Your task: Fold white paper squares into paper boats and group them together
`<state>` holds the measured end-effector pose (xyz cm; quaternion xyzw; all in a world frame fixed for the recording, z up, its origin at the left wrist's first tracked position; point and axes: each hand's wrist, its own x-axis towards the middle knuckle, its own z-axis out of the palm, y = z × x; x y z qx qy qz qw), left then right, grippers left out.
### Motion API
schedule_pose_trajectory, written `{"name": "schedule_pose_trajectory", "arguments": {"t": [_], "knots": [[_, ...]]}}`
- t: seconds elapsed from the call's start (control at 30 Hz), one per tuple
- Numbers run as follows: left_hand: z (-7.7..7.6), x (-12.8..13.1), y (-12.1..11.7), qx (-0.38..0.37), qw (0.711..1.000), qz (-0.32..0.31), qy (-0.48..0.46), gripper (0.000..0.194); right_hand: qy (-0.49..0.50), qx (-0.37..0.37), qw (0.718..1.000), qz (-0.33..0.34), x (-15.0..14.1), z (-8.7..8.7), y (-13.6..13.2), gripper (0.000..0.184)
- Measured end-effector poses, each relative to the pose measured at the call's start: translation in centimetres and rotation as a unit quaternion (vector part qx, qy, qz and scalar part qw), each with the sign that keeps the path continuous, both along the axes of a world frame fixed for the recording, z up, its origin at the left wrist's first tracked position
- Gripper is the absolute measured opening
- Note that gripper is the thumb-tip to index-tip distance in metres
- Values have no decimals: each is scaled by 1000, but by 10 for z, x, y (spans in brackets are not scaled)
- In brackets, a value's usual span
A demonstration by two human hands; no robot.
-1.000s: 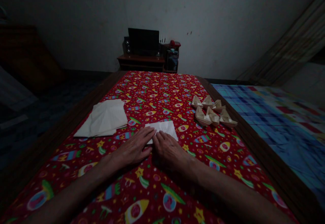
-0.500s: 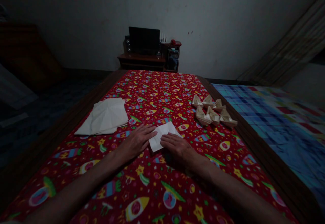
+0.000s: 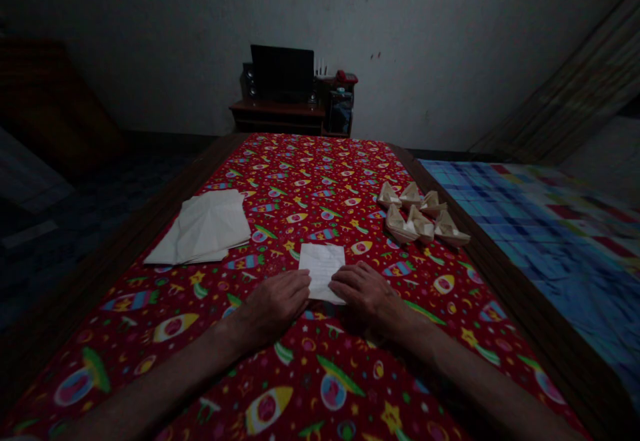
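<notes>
The step in hand looks like squaring up and flattening a small folded sheet of white paper [image 3: 321, 261] on the patterned red cloth [image 3: 320, 174] that covers the surface [image 3: 503, 278]. With twelve o'clock pointing straight away from the person and the dial centred on this sheet, the left hand [image 3: 281, 302] lies at eight o'clock, its fingertips at the sheet's left edge. The right hand [image 3: 369, 294] lies at four o'clock, its fingers over the near right edge. The hands are apart, with the paper between them; whether either one pinches it or merely presses it down cannot be told, as the thumbs are hidden.

At ten o'clock rests a loose stack of larger, creased sheets [image 3: 213, 224]; at two o'clock stand six folded paper shapes [image 3: 421, 224] in two rows. A further fold would seem to call for keeping the edges aligned and the layers pinned while one side is lifted.

Half a second ago the small sheet sat askew, a corner toward the person; now its edges run square to the person, and the hands have drawn to its sides. The stack and the shapes appear unmoved.
</notes>
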<state>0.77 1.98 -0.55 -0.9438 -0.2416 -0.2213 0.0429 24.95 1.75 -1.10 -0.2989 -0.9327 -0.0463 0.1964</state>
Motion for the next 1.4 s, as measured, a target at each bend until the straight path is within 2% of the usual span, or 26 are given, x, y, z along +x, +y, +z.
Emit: {"name": "schedule_pose_trajectory", "arguments": {"t": [0.1, 0.2, 0.27, 0.37, 0.5, 0.73, 0.8, 1.0, 1.17, 1.4], "knots": [[1, 2, -1, -90, 996, -4, -19, 11, 40, -16, 999, 1, 4, -7, -3, 24], [1, 0, 3, -158, 986, -2, -49, 26, 104, -36, 994, -1, 8, -10, -2, 26], [-1, -3, 6, -184, 979, 15, -85, 28, 145, -70, 987, -3, 8, -9, -1, 24], [-4, -5, 10, -218, 965, 38, -140, 18, 193, -152, 969, -21, 8, -5, 0, 20], [-5, -5, 11, -249, 950, 83, -170, 15, 244, -208, 944, -81, 6, -5, 5, 20], [-9, -1, 18, -256, 943, 140, -161, 23, 220, -233, 924, -208, -2, -4, 17, 21], [-7, 1, 21, -253, 941, 171, -146, 29, 198, -223, 927, -225, -3, -3, 18, 22], [3, 11, 27, -233, 929, 274, -85, 38, 123, -163, 948, -244, -9, 3, 19, 25], [-1, 10, 31, -178, 947, 261, -61, 35, 67, -139, 956, -248, -14, 6, 19, 25], [-1, 12, 35, -157, 946, 285, -15, 36, 46, -108, 961, -251, -11, -5, 22, 24]]}}
